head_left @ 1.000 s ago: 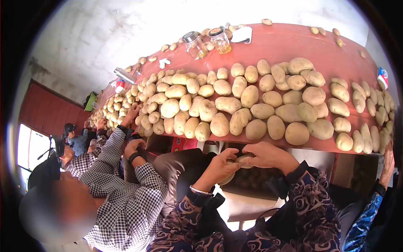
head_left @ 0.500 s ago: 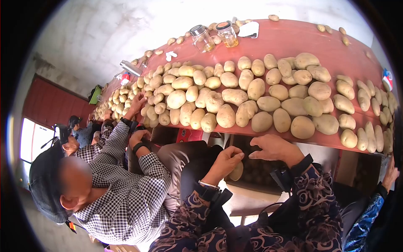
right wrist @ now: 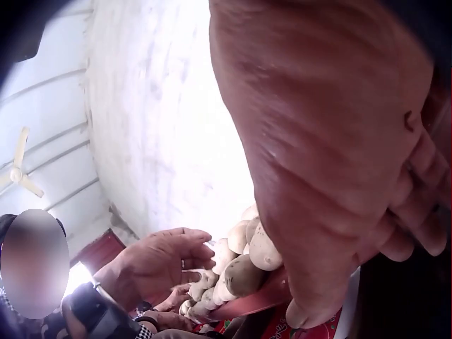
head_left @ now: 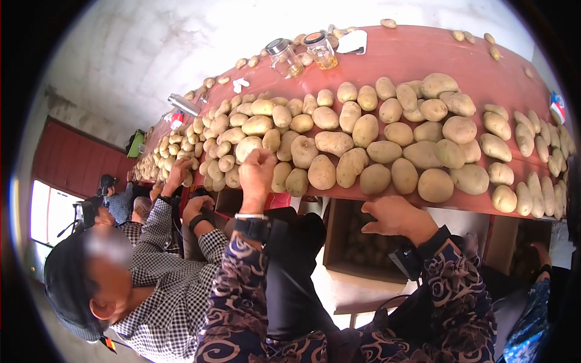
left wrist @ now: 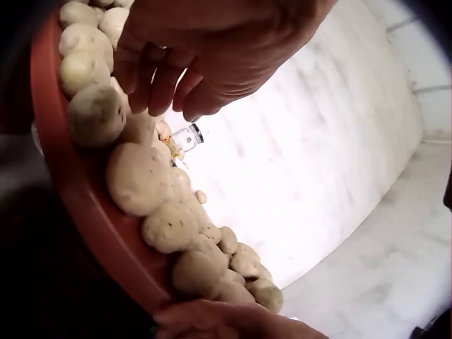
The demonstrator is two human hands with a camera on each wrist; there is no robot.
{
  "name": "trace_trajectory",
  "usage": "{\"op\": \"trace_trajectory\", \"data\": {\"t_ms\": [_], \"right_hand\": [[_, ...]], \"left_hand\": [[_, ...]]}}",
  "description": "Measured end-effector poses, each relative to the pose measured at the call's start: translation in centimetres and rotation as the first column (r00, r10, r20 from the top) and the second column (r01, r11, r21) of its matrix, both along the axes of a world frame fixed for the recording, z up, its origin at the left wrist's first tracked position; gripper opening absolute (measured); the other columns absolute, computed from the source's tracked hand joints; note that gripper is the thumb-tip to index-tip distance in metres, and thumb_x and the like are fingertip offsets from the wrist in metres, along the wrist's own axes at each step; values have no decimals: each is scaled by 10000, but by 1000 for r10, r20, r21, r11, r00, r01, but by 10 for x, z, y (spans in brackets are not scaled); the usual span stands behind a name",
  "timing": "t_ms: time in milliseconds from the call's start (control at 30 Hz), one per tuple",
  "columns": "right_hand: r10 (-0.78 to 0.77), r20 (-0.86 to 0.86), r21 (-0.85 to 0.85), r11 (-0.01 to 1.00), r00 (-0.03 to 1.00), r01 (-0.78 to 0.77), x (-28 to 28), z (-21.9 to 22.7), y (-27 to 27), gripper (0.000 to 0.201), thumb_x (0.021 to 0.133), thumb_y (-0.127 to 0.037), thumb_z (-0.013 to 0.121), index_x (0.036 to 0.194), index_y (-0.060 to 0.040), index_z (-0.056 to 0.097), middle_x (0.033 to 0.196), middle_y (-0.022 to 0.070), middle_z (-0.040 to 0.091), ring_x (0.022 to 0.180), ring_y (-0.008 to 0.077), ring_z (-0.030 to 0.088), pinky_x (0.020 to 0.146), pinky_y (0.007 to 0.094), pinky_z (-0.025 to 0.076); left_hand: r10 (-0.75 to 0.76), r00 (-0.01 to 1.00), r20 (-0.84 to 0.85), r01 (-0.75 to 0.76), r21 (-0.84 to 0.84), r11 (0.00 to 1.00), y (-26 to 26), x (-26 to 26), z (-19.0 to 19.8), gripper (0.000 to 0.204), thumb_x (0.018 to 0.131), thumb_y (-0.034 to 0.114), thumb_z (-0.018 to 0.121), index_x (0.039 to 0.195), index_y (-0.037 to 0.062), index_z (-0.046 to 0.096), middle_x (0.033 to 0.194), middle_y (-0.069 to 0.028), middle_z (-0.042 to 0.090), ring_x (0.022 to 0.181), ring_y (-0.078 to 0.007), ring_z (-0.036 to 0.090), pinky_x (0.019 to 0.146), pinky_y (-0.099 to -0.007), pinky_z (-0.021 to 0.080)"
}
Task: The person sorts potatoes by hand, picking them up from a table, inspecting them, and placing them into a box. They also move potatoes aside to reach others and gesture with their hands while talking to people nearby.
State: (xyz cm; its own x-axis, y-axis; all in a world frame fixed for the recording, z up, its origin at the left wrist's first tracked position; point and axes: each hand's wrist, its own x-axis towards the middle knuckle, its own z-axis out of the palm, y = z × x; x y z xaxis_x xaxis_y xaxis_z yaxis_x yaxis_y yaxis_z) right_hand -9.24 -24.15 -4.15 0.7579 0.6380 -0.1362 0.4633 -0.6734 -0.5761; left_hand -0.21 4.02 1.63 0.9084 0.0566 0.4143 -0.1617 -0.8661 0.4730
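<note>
Potatoes (head_left: 322, 172) lie in uneven rows along the front of a red table (head_left: 363, 192). The left hand (head_left: 256, 175) is over the front rows with its fingers loosely bent, and no potato shows in its grasp. From the left wrist, that hand (left wrist: 212, 53) hangs beside a darker potato (left wrist: 97, 115) near the table's edge. At the front edge the right hand (head_left: 399, 219) is held palm down, fingers extended and nothing in them. Its palm (right wrist: 318, 141) fills much of the right wrist view, with the left hand (right wrist: 159, 267) beyond.
Under the table sits a box (head_left: 363, 273) with potatoes inside. Two glass jars (head_left: 284, 59) and a white paper (head_left: 352, 42) stand or lie toward the back. A person in a checked shirt (head_left: 166, 266) sits at the left, and another person's sleeve (head_left: 528, 327) shows at the right.
The hands were together around a potato, then parted with it in the left. Since then the left hand has moved up and left over the table; that potato no longer shows in it.
</note>
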Motion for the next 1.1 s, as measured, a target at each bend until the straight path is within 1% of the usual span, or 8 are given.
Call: {"op": "trace_trajectory", "data": {"t_ms": [167, 267, 433, 733, 800, 900, 967, 1100], "right_hand": [[17, -13, -7, 1000, 1000, -17, -1, -3, 3, 442, 722, -359, 632, 1022, -42, 562, 826, 164, 605, 805, 330, 581, 707, 418, 452], [28, -8, -8, 1000, 1000, -28, 0, -4, 4, 444, 719, -359, 639, 1019, -42, 562, 808, 153, 599, 791, 325, 583, 697, 415, 454], [7, -51, 29, 1000, 999, -5, -1, 1, 3, 357, 702, -318, 644, 885, -21, 570, 783, 168, 610, 808, 331, 589, 712, 425, 457], [39, -19, 70, 997, 999, -38, 0, 0, -5, 446, 722, -362, 633, 1011, -30, 560, 806, 161, 592, 801, 326, 577, 710, 416, 448], [36, -44, 65, 997, 998, -33, 0, 3, -7, 445, 729, -366, 623, 1009, -26, 558, 823, 168, 598, 806, 333, 576, 710, 419, 446], [67, -63, 33, 997, 996, -65, 1, 9, -11, 443, 733, -364, 618, 1010, -23, 555, 839, 178, 601, 812, 341, 575, 709, 419, 446], [60, -48, 56, 997, 997, -58, 0, 6, -13, 441, 733, -361, 618, 1007, -21, 556, 844, 181, 601, 814, 343, 575, 709, 420, 446], [40, -83, 23, 999, 996, -38, 1, 11, -12, 437, 733, -356, 619, 999, -14, 558, 849, 190, 600, 820, 346, 574, 709, 421, 445]], "left_hand": [[-27, 998, 50, 5, 404, 915, 5, 37, 2, 311, 674, 112, 610, 984, 107, 604, 994, -91, 618, 1014, -295, 533, 886, -407, 382], [74, 982, -175, 42, 581, 813, 1, 51, -2, 630, 656, 120, 634, 1250, 197, 437, 1207, -92, 485, 1236, -329, 311, 991, -526, 221], [72, 986, -153, 43, 640, 767, 0, 58, -10, 626, 631, 166, 667, 1220, 213, 463, 1153, -92, 516, 1215, -308, 337, 996, -560, 184], [38, 999, -37, -17, 470, 883, -4, 42, -1, 532, 682, 198, 573, 1198, 127, 466, 1026, -168, 563, 1081, -333, 448, 986, -544, 192], [-128, 988, -88, 146, 253, 956, -6, 23, 15, 496, 706, 155, 565, 1186, 86, 462, 920, -186, 595, 921, -324, 545, 902, -458, 351], [-333, 918, -216, 349, 39, 936, -20, -31, 32, 465, 728, 96, 549, 1179, 40, 450, 872, -191, 610, 822, -319, 585, 761, -372, 454], [-364, 860, -357, 364, -71, 929, -33, -65, 30, 448, 738, 60, 542, 1173, 18, 443, 944, -210, 593, 880, -309, 585, 709, -330, 483], [-478, 808, -344, 451, -160, 878, -52, -113, -3, 430, 736, 48, 523, 1157, 13, 443, 1048, -226, 544, 949, -359, 553, 815, -366, 461]]}}
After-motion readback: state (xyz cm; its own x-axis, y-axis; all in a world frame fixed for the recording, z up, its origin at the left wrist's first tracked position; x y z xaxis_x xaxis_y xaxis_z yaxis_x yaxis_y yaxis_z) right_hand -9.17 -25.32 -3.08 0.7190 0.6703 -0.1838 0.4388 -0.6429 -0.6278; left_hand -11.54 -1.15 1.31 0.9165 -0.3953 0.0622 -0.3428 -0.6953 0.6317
